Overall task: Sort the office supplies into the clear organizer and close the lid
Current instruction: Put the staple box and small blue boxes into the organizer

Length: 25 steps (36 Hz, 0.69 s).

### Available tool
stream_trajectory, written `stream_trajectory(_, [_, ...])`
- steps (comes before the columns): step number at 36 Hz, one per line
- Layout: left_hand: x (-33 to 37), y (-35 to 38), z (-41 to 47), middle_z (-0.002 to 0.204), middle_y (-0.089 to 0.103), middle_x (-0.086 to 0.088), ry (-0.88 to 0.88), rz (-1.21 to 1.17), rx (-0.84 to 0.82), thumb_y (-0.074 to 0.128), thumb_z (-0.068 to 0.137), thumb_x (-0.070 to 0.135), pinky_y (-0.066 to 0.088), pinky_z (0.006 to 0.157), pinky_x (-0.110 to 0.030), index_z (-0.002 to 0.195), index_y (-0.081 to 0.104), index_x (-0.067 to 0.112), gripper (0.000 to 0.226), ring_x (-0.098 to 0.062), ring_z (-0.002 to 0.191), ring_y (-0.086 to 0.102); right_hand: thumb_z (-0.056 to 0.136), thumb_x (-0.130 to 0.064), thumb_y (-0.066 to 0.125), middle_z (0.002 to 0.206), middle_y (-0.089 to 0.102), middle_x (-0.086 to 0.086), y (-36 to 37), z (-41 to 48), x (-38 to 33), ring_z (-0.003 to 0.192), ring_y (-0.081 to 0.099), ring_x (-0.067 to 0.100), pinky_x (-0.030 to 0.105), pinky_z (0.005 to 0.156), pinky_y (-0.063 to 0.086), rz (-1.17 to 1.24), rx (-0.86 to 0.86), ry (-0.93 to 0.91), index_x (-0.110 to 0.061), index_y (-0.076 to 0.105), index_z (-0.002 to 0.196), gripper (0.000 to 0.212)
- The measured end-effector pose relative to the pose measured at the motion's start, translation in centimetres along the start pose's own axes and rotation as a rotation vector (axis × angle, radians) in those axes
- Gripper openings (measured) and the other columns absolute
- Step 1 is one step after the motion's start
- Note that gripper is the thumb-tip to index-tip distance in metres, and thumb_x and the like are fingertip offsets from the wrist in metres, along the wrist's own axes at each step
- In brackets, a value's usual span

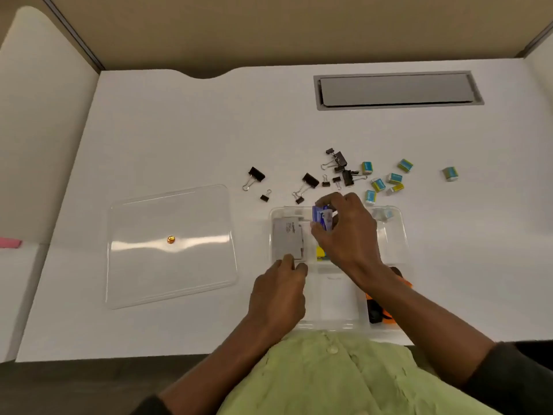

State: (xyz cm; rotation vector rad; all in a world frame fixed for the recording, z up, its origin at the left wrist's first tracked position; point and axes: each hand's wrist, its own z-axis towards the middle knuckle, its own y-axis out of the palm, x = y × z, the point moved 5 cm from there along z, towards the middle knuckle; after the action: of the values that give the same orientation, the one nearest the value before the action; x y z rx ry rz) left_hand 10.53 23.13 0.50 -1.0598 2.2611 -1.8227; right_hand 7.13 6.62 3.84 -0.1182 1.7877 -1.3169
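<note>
1. Green shirt front (335, 378), nearest the lens, is seen below both forearms.
2. Left hand (278, 292): fingers curled, tips resting on the near-left part of the clear organizer (402, 232), beside the grey card box (288, 239); whether anything is pinched cannot be told.
3. Right hand (347, 232): fingers closed round a small blue packet (322, 218), held over the organizer's far middle compartment.
4. Already lodged: the grey card box at left, a yellow item (320, 253) in the middle, orange-and-black pieces (386, 313) at near right, one eraser (386, 214) at far right.
5. Outstanding on the desk (179, 139): black binder clips (311, 181), scattered just beyond the organizer, and blue-wrapped erasers (378, 184), one lying well apart.
6. Lid (170, 247): lying flat to the left, not yet fitted.
7. Progress is judged at roughly half.
</note>
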Motion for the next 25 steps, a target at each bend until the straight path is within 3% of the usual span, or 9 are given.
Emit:
stream_trajectory(3, [0.4, 0.9, 0.4, 0.108, 0.067, -0.013, -0.005, 0.142, -0.075, 0.075, 0.08, 0.009, 0.053, 0.063, -0.035, 0.105, 0.069, 0.009, 0.026, -0.029, 0.089, 0.067, 0.078, -0.03, 0.082, 0.11, 0.059, 0.002, -0.3, -2.6, 1.2, 0.088, 0.064, 0.018, 0.021, 0.068, 0.053, -0.004, -0.029, 0.042, -0.025, 0.061, 0.114, 0.042])
stream_trajectory(5, [0.5, 1.5, 0.8, 0.082, 0.07, -0.012, -0.018, 0.22, -0.118, 0.092, 0.053, 0.008, 0.051, 0.046, -0.032, 0.08, 0.072, 0.01, 0.034, -0.027, 0.064, 0.066, 0.078, -0.031, 0.083, 0.109, 0.06, 0.001, -0.5, -4.1, 1.9, 0.086, 0.064, 0.016, 0.014, 0.066, 0.047, 0.007, -0.027, 0.052, -0.025, 0.061, 0.114, 0.043])
stream_trajectory(8, [0.9, 2.3, 1.3, 0.065, 0.068, -0.011, -0.007, 0.293, -0.034, 0.097, 0.032, 0.003, 0.045, 0.039, -0.029, 0.064, 0.072, 0.01, 0.041, -0.025, 0.051, 0.063, 0.079, -0.033, 0.082, 0.108, 0.059, 0.0, -0.8, -5.7, 3.0, 0.084, 0.066, 0.015, 0.01, 0.061, 0.044, 0.015, -0.027, 0.082, -0.027, 0.061, 0.115, 0.041])
stream_trajectory(12, [0.6, 2.6, 1.0, 0.073, 0.073, -0.011, -0.04, 0.294, 0.048, 0.101, 0.044, 0.011, 0.051, 0.042, -0.031, 0.077, 0.077, 0.011, 0.041, -0.025, 0.057, 0.067, 0.08, -0.033, 0.082, 0.109, 0.059, 0.001, -1.1, -7.2, 3.8, 0.085, 0.067, 0.016, 0.011, 0.059, 0.046, 0.016, -0.027, 0.108, -0.025, 0.062, 0.115, 0.041])
stream_trajectory(15, [-0.5, 1.5, 0.6, 0.075, 0.072, -0.005, -0.085, 0.262, 0.154, 0.1, 0.051, 0.021, 0.05, 0.044, -0.028, 0.086, 0.077, 0.014, 0.042, -0.02, 0.06, 0.066, 0.08, -0.032, 0.081, 0.109, 0.059, 0.0, -1.1, -8.0, 3.8, 0.083, 0.066, 0.014, 0.019, 0.058, 0.055, 0.021, -0.044, 0.095, -0.026, 0.061, 0.114, 0.04])
stream_trajectory(18, [-2.2, -0.3, 0.0, 0.088, 0.068, -0.004, -0.187, 0.212, 0.329, 0.088, 0.074, 0.043, 0.052, 0.055, -0.032, 0.096, 0.07, 0.015, 0.04, -0.021, 0.078, 0.064, 0.079, -0.031, 0.08, 0.108, 0.058, -0.002, -0.5, -8.8, 3.5, 0.078, 0.065, 0.012, 0.023, 0.057, 0.056, 0.019, -0.087, 0.092, -0.028, 0.061, 0.113, 0.039])
stream_trajectory(22, [-3.4, -0.6, -0.5, 0.126, 0.057, -0.011, -0.407, 0.067, 0.35, 0.078, 0.071, 0.069, 0.053, 0.087, -0.041, 0.132, 0.048, 0.008, 0.091, -0.029, 0.112, 0.058, 0.08, -0.032, 0.079, 0.11, 0.058, -0.003, 0.7, -9.3, 3.0, 0.078, 0.06, 0.008, 0.009, 0.056, 0.043, -0.002, -0.155, 0.096, -0.028, 0.062, 0.114, 0.038])
stream_trajectory(25, [-3.0, 1.3, -0.4, 0.148, 0.044, -0.014, -0.457, -0.032, 0.217, 0.075, 0.07, 0.075, 0.047, 0.105, -0.043, 0.154, 0.023, 0.004, 0.121, -0.032, 0.134, 0.048, 0.08, -0.033, 0.079, 0.114, 0.058, -0.002, 1.5, -9.2, 2.7, 0.084, 0.061, 0.011, 0.013, 0.062, 0.047, -0.04, -0.194, 0.089, -0.027, 0.06, 0.116, 0.04])
